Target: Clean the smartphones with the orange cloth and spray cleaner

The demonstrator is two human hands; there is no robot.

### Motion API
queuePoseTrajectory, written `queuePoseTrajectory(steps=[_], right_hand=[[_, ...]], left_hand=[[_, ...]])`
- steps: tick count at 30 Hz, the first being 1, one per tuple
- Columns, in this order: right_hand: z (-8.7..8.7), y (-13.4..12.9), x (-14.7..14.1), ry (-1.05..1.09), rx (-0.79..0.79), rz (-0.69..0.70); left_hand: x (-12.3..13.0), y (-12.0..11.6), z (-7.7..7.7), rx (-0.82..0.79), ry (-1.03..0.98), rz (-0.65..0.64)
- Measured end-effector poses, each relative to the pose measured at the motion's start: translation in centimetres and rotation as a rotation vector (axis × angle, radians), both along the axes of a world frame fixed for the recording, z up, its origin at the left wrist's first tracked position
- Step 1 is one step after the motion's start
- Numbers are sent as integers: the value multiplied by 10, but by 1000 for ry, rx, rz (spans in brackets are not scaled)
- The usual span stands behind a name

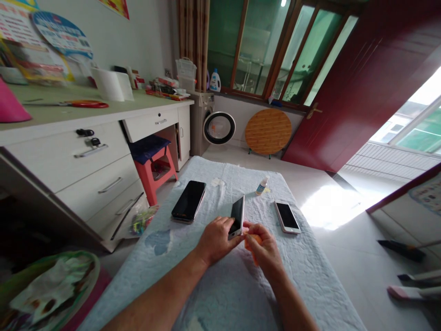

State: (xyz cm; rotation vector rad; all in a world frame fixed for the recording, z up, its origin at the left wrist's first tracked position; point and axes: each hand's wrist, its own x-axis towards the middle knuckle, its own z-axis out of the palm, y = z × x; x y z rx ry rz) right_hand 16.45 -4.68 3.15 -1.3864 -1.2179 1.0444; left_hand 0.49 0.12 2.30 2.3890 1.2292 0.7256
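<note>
My left hand [217, 236] is closed around the lower part of a smartphone [237, 212], which is tilted up on its side with its dark screen facing left. Against the phone's lower right edge, my right hand [263, 248] pinches an orange cloth [253, 243], mostly hidden by the fingers. To the left lies a larger black phone [189, 200], apparently stacked on something thin. A white phone [287, 217] with a dark screen rests flat on the right. Behind the hands a small white bottle [262, 185] with a blue label stands on the pale blue cloth cover [227, 177].
On the left is a white desk [151, 103] with drawers, holding scissors [86, 104] and a paper roll [108, 84]. A red stool [156, 168] stands under it. A waste basket [93, 271] is at lower left. Farther back are an open washing machine [200, 122] and a round wooden board [268, 131].
</note>
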Motion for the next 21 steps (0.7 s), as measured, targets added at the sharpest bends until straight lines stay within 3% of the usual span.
queuePoseTrajectory(steps=[6, 10, 13, 16, 21], right_hand=[[0, 2, -3, -42, 35, 32], [-5, 5, -4, 4, 10, 25], [-9, 7, -2, 27, 21, -17], [-15, 8, 2, 29, 0, -51], [-25, 11, 9, -132, 56, -156]], left_hand=[[-1, 1, -2, 11, -62, 53], [-1, 2, 0, -29, -170, 153], [2, 0, 0, -184, -309, 231], [6, -2, -2, -376, -439, 228], [6, -1, -3, -510, -382, 218]])
